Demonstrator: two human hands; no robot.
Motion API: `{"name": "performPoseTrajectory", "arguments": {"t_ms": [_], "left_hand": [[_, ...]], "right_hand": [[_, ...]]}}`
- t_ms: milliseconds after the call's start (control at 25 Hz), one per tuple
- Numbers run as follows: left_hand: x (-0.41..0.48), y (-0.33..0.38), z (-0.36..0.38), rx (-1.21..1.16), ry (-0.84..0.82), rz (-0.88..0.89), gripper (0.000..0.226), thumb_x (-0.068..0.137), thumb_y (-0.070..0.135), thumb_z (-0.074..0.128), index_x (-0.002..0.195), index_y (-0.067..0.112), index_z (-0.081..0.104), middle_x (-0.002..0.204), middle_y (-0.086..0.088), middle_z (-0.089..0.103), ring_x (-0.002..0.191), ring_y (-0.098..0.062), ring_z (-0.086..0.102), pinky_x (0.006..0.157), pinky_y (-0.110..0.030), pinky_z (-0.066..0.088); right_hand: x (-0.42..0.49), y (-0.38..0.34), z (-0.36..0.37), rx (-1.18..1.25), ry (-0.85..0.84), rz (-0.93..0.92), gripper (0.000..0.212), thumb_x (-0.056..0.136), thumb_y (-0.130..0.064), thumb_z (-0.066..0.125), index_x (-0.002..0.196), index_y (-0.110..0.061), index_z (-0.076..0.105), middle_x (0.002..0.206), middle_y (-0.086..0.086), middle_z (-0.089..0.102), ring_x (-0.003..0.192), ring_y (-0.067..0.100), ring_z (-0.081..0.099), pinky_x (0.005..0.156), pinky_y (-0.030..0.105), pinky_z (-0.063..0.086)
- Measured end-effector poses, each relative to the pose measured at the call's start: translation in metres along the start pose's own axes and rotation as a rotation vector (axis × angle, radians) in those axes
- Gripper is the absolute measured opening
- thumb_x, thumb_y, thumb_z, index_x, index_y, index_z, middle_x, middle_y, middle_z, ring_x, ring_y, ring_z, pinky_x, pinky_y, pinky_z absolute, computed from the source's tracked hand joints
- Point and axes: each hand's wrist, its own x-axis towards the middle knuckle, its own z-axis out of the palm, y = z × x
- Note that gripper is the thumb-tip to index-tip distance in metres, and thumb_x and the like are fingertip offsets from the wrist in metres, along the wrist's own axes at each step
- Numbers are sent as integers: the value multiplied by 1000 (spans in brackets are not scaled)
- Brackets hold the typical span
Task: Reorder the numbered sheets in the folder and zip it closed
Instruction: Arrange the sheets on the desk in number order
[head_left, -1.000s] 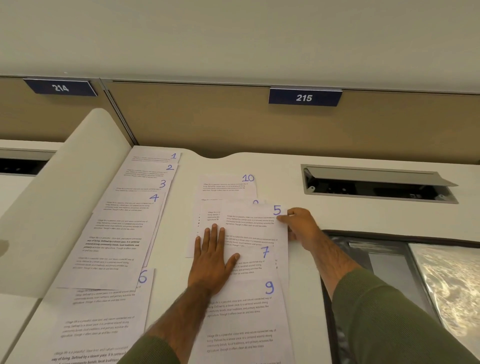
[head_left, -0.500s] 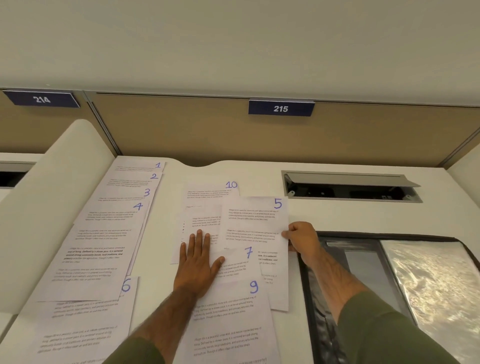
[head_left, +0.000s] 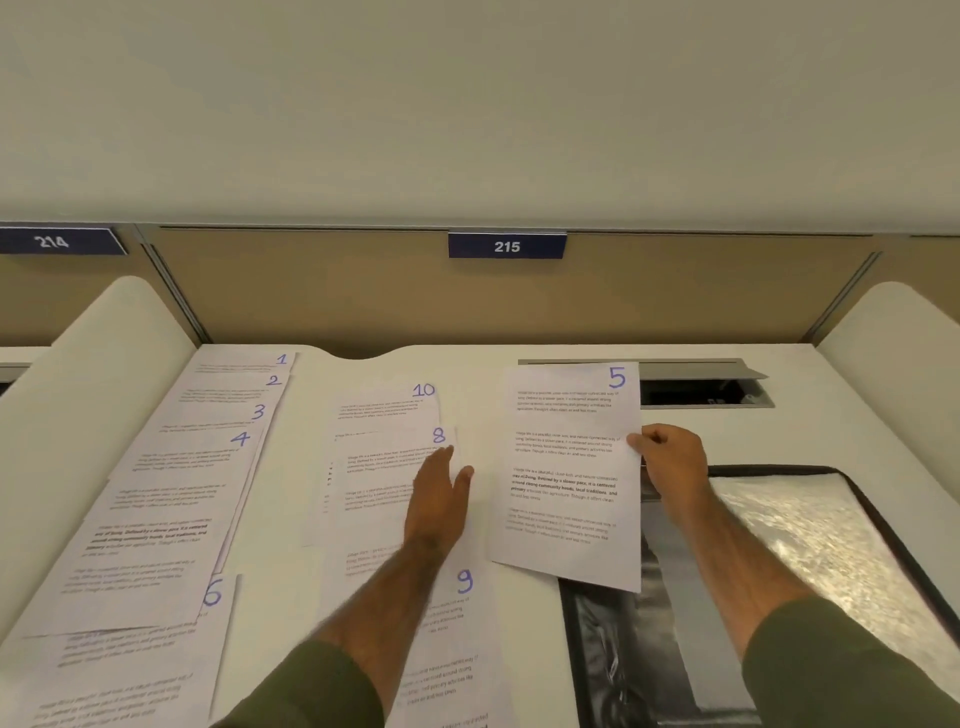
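My right hand (head_left: 670, 460) pinches the right edge of sheet 5 (head_left: 566, 467), held free of the middle pile and partly over the open black folder (head_left: 883, 525). My left hand (head_left: 439, 499) lies flat with straight fingers on the middle pile, over sheet 8 (head_left: 384, 467). Sheet 10 (head_left: 389, 408) lies behind it and sheet 9 (head_left: 457, 623) in front. Sheets 1 to 4 (head_left: 208, 447) are fanned along the left, with sheet 6 (head_left: 156, 670) below them. Sheet 7 is hidden.
A white desk (head_left: 483, 379) carries everything, with curved white dividers at left (head_left: 93, 415) and right (head_left: 893, 374). An open cable hatch (head_left: 701, 389) sits at the back right, behind sheet 5. Number plates 214 and 215 (head_left: 506, 246) hang on the back panel.
My right hand has drawn sheet 5 off the middle pile to the right, uncovering sheet 8. My left hand has turned edge-on but stays on the pile. The camera has shifted right.
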Motion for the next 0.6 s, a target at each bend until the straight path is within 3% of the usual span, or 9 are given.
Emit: {"name": "performPoseTrajectory", "arguments": {"t_ms": [80, 200, 320, 360, 440, 480, 600], "left_hand": [[-2, 41, 13, -194, -90, -63, 52, 105, 36, 49, 151, 14, 42, 157, -5, 43, 144, -21, 39, 119, -32, 25], [-9, 90, 33, -291, -252, -122, 54, 105, 38, 48, 153, 14, 39, 159, -4, 38, 145, -24, 37, 121, -39, 28], [-18, 116, 48, -446, -325, -204, 53, 103, 40, 54, 149, 16, 44, 151, -3, 48, 135, -28, 50, 114, -48, 41], [-24, 122, 50, -508, -338, -208, 43, 103, 37, 54, 141, 16, 52, 141, -1, 57, 126, -28, 57, 109, -47, 47], [-41, 130, 48, -534, -318, -174, 15, 104, 30, 54, 106, 21, 66, 113, 2, 70, 106, -25, 67, 98, -43, 55], [-49, 132, 42, -546, -295, -159, 17, 104, 27, 55, 93, 23, 66, 103, 2, 72, 99, -24, 69, 94, -42, 57], [-58, 113, 9, -603, -202, -201, 14, 99, 20, 62, 88, 17, 71, 98, -4, 76, 93, -27, 73, 86, -43, 61]], "right_hand": [[-1, -2, -30, 28, 42, -19, 16, 99, -15, 63, 96, 0, 68, 90, 9, 72, 75, 21, 69, 61, 27, 51], [-5, 0, -76, 146, 79, -14, 10, 97, -13, 64, 95, -4, 69, 93, 10, 73, 80, 28, 72, 73, 38, 59], [-10, 3, -112, 249, 76, 14, 8, 96, -7, 64, 92, -3, 69, 95, 14, 74, 79, 28, 71, 71, 37, 57], [-12, 5, -119, 288, 70, 19, 7, 96, -6, 64, 93, -1, 69, 96, 15, 74, 79, 28, 71, 70, 37, 57], [-18, 10, -126, 333, 66, 24, 8, 96, -7, 64, 98, 0, 69, 100, 16, 74, 83, 30, 72, 73, 39, 58], [-21, 13, -124, 331, 62, 29, 10, 96, -9, 64, 100, -1, 69, 101, 15, 75, 86, 31, 73, 77, 42, 60], [-31, 16, -93, 283, -9, 27, 12, 98, -15, 64, 103, -5, 68, 101, 12, 75, 89, 33, 74, 85, 51, 60]]}}
